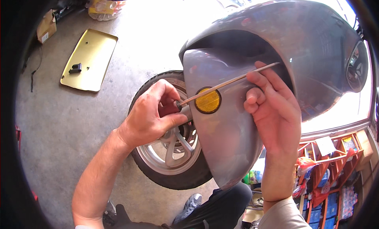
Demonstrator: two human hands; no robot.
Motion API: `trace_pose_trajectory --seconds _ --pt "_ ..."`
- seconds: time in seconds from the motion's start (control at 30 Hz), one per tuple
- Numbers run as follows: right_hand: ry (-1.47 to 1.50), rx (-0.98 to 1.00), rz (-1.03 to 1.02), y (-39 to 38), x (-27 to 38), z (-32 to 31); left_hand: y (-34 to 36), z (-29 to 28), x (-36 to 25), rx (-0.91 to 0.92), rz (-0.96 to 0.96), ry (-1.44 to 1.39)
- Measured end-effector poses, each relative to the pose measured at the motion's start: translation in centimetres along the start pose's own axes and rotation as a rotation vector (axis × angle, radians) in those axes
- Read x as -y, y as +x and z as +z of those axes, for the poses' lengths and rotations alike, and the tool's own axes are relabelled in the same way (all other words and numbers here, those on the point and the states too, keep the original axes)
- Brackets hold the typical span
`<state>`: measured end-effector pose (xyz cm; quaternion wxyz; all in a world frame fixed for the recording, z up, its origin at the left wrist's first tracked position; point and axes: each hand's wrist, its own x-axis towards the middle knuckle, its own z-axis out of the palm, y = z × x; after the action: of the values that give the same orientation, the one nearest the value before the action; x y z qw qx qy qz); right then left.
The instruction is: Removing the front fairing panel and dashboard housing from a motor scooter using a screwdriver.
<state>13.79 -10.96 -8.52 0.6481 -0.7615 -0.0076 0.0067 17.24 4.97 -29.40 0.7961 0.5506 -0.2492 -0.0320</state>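
A long thin metal rod [225, 84], tapered at its far end like a screwdriver, slants up to the right in front of a grey scooter fender [233, 138]. My left hand [156, 110] is closed around its lower end, where a small dark piece [179, 106] shows between the fingers; the rest of that end is hidden in the hand. Near the tip, the fingers of my right hand [276, 99] hold the rod, the other fingers curled. Behind the rod, a round amber reflector [208, 102] sits on the fender. Beside my left hand is the spoked wheel [173, 154].
On the concrete floor at left lies a gold tray [94, 59] with a black part [75, 68] and several small dark pieces. The grey scooter body [316, 51] fills the upper right. Orange shelves [331, 162] with goods stand at right. A cardboard box [46, 27] is far left.
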Motion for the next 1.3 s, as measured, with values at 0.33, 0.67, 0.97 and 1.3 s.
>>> trace_pose_trajectory --seconds 0.33,0.67,0.97,1.3 --pt "0.326 -0.093 -0.085 -0.3 -0.4 0.6 -0.8 0.2 -0.6 -0.05 -0.045 -0.036" --pt "0.646 0.041 -0.024 -0.3 -0.9 -0.5 -1.1 0.1 -0.3 0.099 -0.161 -0.258" --pt "0.474 -0.045 -0.048 -0.2 -0.8 0.0 -1.2 0.0 -1.9 0.141 -0.199 -0.205" --pt "0.309 -0.181 0.04 -0.3 -1.0 1.7 -4.8 -0.9 -1.2 0.038 -0.131 -0.077"
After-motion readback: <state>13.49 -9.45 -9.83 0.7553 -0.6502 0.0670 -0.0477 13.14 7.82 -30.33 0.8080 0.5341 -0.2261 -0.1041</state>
